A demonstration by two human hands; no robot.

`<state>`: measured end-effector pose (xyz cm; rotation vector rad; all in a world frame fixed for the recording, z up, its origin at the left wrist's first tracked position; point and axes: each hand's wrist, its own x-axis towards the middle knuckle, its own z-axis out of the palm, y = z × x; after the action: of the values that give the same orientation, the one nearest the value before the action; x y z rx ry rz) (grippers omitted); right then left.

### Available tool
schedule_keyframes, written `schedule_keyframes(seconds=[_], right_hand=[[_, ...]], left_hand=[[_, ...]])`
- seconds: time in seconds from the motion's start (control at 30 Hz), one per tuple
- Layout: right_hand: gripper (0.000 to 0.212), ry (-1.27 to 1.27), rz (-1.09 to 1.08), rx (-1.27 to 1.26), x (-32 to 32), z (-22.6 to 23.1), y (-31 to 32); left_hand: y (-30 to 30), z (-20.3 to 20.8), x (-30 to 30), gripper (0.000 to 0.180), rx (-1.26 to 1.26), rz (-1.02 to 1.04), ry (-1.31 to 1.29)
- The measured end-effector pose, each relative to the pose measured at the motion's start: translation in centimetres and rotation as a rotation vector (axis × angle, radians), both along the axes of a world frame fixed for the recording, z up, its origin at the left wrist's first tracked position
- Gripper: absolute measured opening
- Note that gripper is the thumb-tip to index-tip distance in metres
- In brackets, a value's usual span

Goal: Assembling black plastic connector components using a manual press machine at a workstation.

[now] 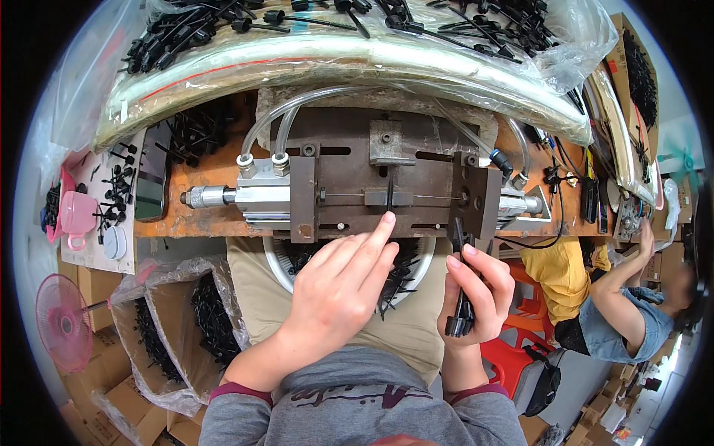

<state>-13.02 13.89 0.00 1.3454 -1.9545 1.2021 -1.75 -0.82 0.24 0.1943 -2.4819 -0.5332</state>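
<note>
A dark metal fixture (346,167) stands on the bench in front of me, with a pneumatic cylinder at each side. At its middle, a thin black plastic piece (390,195) stands between two small metal jaws (401,198). My left hand (338,282) reaches in with its index finger stretched out, the tip at the lower end of that piece. That hand holds nothing, and its other fingers are loosely bent. To the right, my right hand (480,293) is closed around several black plastic stemmed parts (461,316), their thick ends pointing down.
Piles of similar black parts (175,37) lie on a plastic-covered ledge (327,63) behind the fixture. Below it, a white basin (424,271) with black parts sits at my lap. Clear air hoses (282,134) arch over the fixture. A co-worker (625,312) sits at right.
</note>
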Motion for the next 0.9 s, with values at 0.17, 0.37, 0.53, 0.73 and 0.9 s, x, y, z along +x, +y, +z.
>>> schedule_keyframes(seconds=[0.17,0.37,0.53,0.73,0.9], right_hand=[[0.031,-0.062,0.028,-0.082,0.1,-0.4,0.1],[0.032,-0.192,0.12,-0.174,0.0,-1.3,0.4],[0.025,-0.056,0.106,-0.019,-0.1,-0.6,0.5],[0.025,0.024,0.138,0.073,0.6,-0.4,-0.7],[0.024,-0.011,0.073,-0.02,-0.1,-0.9,-0.4]], left_hand=[[-0.6,0.8,-0.7,0.027,-0.064,-0.001,-0.067],[-0.5,0.6,-0.5,0.026,-0.049,0.024,-0.098],[-0.4,1.6,0.0,0.033,0.356,-0.162,0.023],[1.0,2.3,1.2,0.033,0.609,-0.342,0.147],[0.3,2.3,1.5,0.037,0.402,-0.176,0.114]])
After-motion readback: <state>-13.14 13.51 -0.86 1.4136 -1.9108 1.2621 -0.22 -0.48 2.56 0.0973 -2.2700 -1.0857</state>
